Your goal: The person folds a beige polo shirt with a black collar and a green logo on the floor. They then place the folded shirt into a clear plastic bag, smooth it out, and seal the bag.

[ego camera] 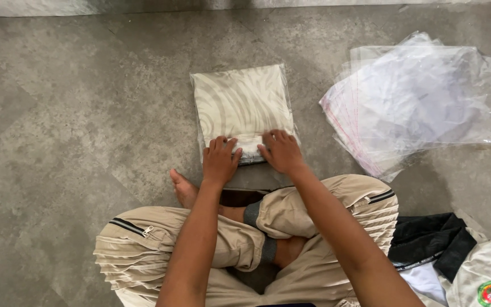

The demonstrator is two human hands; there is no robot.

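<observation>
A folded cream cloth with a pale swirl pattern, packed in a clear plastic bag (242,103), lies flat on the grey concrete floor (75,113) in front of my crossed legs. My left hand (220,160) and my right hand (281,150) both rest palm down on the near edge of the bag, fingers pressing its flap against the floor. Neither hand lifts it.
A loose stack of empty clear plastic bags (416,99) lies on the floor to the right. A black and cream garment (444,256) lies beside my right knee. My bare foot (184,189) sticks out just below the packed bag.
</observation>
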